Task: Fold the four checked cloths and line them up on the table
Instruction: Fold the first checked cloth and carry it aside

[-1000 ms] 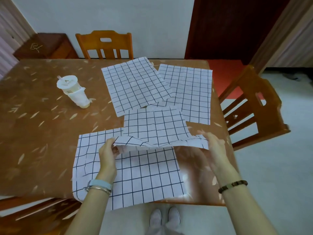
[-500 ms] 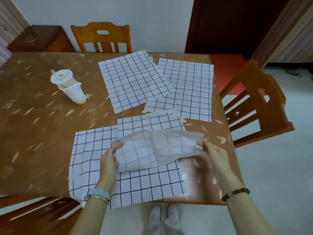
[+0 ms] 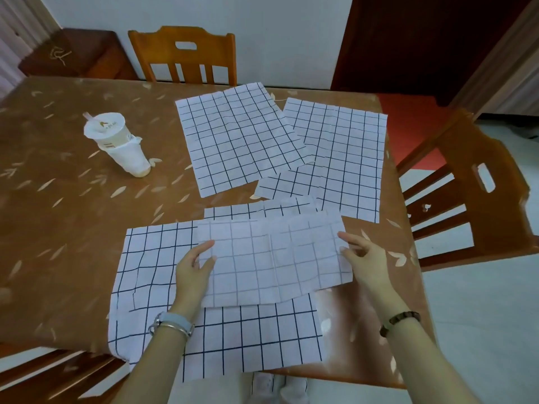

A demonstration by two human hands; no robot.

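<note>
White checked cloth folded in half [image 3: 274,258], pale side up, lies at the near edge of the brown table [image 3: 58,228]. The left hand [image 3: 191,272] pinches its left edge and the right hand [image 3: 364,260] pinches its right edge. Under this folded cloth lies a big flat checked cloth [image 3: 233,339]. Behind the folded cloth are two more flat checked cloths, a left one [image 3: 236,138] overlapping a right one [image 3: 335,153]. Behind it and well to its left stands a white paper cup [image 3: 116,141].
</note>
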